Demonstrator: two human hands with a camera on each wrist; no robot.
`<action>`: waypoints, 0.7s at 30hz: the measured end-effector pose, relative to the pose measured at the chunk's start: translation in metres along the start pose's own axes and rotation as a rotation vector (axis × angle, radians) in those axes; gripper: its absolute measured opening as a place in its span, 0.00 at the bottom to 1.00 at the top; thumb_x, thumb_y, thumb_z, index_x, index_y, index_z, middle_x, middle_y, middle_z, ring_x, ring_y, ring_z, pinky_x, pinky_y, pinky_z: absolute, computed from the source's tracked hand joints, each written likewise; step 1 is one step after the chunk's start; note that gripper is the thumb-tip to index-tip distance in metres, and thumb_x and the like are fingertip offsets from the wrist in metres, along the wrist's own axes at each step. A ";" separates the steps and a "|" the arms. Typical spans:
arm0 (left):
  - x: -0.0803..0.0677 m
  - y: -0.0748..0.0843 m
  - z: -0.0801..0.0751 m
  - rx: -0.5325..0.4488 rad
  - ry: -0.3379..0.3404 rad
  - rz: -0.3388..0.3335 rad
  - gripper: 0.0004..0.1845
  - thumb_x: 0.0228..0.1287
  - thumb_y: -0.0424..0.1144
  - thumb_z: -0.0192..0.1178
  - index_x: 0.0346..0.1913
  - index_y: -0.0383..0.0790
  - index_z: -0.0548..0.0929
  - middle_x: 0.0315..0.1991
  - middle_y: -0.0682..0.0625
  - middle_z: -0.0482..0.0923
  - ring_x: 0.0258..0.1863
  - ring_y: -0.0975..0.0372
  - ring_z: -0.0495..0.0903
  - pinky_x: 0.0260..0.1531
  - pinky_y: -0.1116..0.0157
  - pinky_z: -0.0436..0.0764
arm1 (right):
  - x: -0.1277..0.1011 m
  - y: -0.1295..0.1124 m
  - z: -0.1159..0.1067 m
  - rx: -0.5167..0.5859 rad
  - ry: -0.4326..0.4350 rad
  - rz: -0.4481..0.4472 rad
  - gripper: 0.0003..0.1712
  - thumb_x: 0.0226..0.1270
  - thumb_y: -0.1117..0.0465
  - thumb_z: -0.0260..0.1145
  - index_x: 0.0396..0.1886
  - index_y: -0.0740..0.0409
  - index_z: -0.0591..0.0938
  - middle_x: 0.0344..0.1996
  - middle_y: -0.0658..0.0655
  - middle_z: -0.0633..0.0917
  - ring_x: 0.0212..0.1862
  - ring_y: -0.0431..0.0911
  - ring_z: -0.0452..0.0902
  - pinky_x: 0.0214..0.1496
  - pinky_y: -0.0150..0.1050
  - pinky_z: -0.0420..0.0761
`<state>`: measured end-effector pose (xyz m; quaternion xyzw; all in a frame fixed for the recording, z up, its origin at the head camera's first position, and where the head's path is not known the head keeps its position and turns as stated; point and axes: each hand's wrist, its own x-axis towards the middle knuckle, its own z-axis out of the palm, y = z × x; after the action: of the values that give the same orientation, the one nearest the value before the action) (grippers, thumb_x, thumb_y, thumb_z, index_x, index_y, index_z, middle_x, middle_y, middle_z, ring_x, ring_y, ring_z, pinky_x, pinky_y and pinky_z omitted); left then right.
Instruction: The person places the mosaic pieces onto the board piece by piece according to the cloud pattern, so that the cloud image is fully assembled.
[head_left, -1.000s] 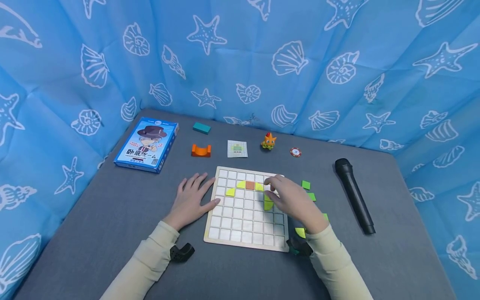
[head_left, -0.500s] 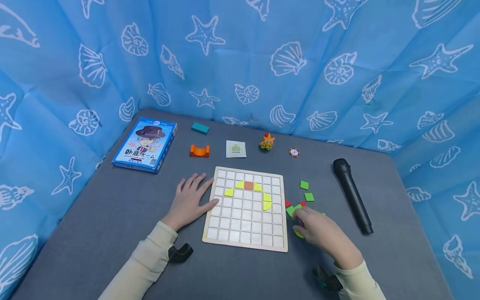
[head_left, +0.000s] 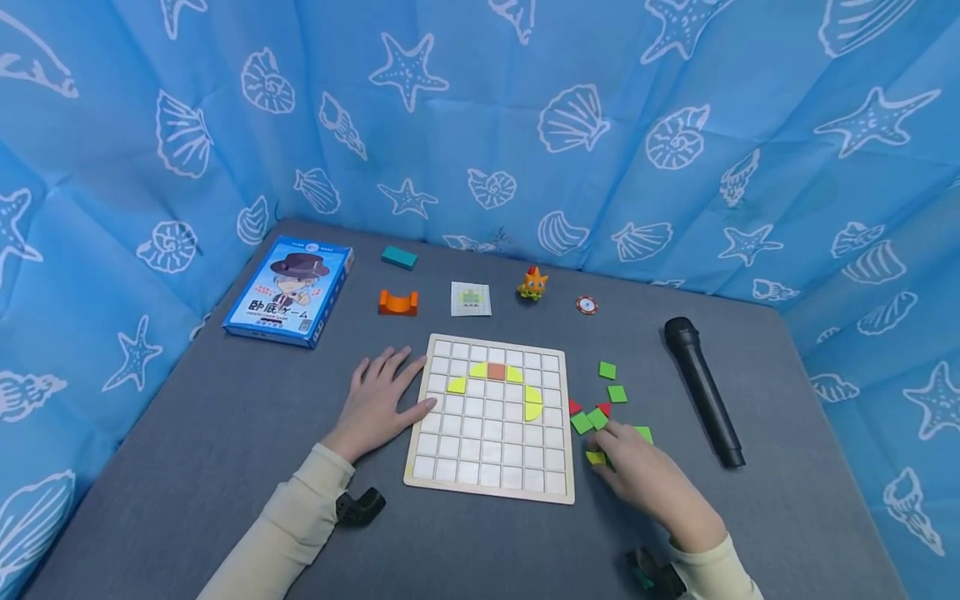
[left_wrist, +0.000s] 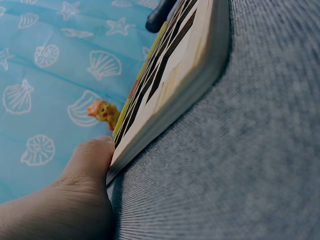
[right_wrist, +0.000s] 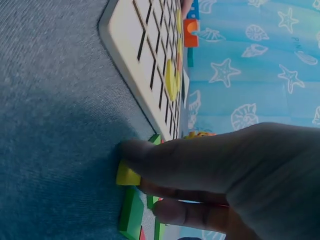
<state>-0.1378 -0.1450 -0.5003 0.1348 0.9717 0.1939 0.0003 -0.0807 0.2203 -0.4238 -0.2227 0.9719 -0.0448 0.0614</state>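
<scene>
A wooden grid board (head_left: 480, 471) lies on the grey table, with several yellow curved pieces (head_left: 533, 403) and an orange square (head_left: 497, 372) in its upper rows. My left hand (head_left: 381, 398) lies flat beside the board, its thumb (left_wrist: 90, 160) against the board's left edge (left_wrist: 170, 95). My right hand (head_left: 617, 454) is to the right of the board's near corner, among loose green squares (head_left: 617, 393) and red triangles (head_left: 574, 407). It pinches a small yellow piece (right_wrist: 127, 175) between thumb and finger on the table, next to the board (right_wrist: 135, 45).
At the back stand a blue game box (head_left: 288, 289), a teal block (head_left: 399, 257), an orange arch block (head_left: 397, 302), a pattern card (head_left: 470, 298), a small orange toy (head_left: 532, 283) and a chip (head_left: 587, 305). A black microphone (head_left: 701, 387) lies at the right. Blue curtains wall the table.
My right hand left the board's upper right, where yellow pieces now lie, and came back to the loose pieces, closing on a yellow one. The left hand stayed put.
</scene>
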 end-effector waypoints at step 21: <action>0.001 -0.002 0.002 0.002 0.007 0.002 0.40 0.63 0.68 0.50 0.73 0.54 0.60 0.74 0.46 0.54 0.74 0.48 0.49 0.68 0.40 0.44 | 0.008 0.002 0.007 -0.017 0.061 -0.031 0.17 0.51 0.59 0.76 0.41 0.56 0.82 0.33 0.49 0.78 0.32 0.38 0.69 0.32 0.37 0.75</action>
<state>-0.1387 -0.1457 -0.5033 0.1351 0.9718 0.1933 -0.0035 -0.0879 0.2185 -0.4320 -0.2365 0.9702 -0.0443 0.0292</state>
